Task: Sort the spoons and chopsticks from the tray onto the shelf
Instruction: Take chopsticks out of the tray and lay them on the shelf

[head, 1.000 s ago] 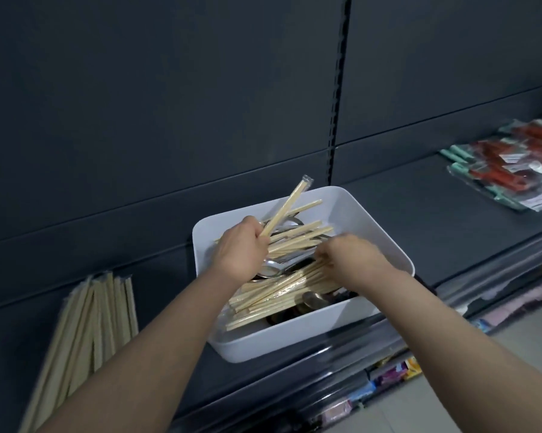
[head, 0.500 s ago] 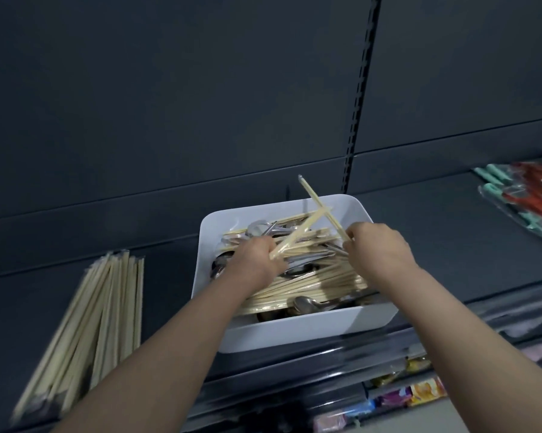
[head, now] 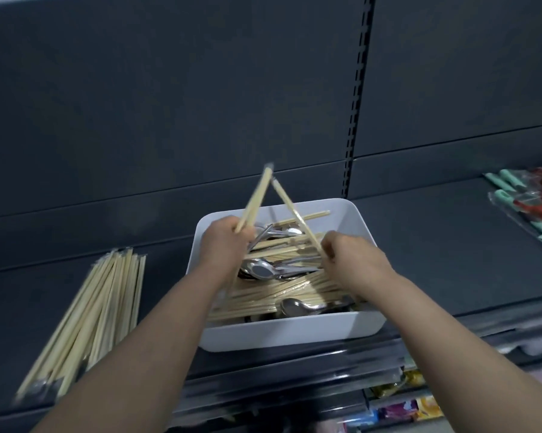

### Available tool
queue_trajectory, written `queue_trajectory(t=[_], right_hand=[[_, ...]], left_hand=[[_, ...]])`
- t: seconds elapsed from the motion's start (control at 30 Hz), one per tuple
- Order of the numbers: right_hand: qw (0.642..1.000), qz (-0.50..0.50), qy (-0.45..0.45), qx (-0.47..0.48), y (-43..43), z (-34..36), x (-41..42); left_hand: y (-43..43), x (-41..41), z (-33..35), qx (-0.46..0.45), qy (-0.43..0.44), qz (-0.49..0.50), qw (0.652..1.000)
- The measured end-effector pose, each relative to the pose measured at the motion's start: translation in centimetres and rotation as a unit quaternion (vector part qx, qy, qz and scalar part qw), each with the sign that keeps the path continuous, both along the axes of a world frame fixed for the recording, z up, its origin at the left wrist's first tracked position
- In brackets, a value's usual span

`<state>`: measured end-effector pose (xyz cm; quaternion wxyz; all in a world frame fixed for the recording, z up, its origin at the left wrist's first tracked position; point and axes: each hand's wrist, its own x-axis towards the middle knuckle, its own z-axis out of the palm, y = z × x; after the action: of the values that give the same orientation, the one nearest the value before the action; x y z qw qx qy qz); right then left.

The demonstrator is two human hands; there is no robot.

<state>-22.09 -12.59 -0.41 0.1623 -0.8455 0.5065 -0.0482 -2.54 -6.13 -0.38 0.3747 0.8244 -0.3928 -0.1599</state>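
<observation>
A white tray (head: 294, 334) sits on the dark shelf (head: 435, 245), holding several wrapped wooden chopsticks (head: 282, 300) and metal spoons (head: 263, 271). My left hand (head: 224, 242) is closed on a pair of chopsticks (head: 255, 198) that points up and away over the tray's left side. My right hand (head: 349, 253) grips another pair (head: 294, 210) that slants up to the left, so the two pairs' tips nearly meet above the tray. A pile of sorted chopsticks (head: 98, 310) lies on the shelf to the left of the tray.
Packaged red and teal items (head: 532, 204) lie on the shelf at the far right. A slotted upright (head: 357, 98) divides the dark back panel. Colourful packets (head: 401, 407) show on a lower shelf below.
Both hands have lifted their chopstick pairs higher out of the tray. The left hand moved left and up, and the two pairs now form a peak above the tray.
</observation>
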Motion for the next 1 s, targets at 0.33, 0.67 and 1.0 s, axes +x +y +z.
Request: queue_trajectory(t=[0.33,0.67,1.0], right_hand=[[0.987,0.077,0.137,-0.041,-0.6,-1.6,2.3],[0.995,0.035,-0.093,0.022,0.6,2.4,5.5],[0.976,0.151,-0.138,0.077,10.7,2.5,19.3]], left_hand=[[2.7,-0.2,0.6,-0.056,0.060,0.057,0.995],[3.6,2.0,2.4,-0.114,0.130,0.101,0.980],[13.2,13.3,0.6,-0.100,0.213,0.187,0.954]])
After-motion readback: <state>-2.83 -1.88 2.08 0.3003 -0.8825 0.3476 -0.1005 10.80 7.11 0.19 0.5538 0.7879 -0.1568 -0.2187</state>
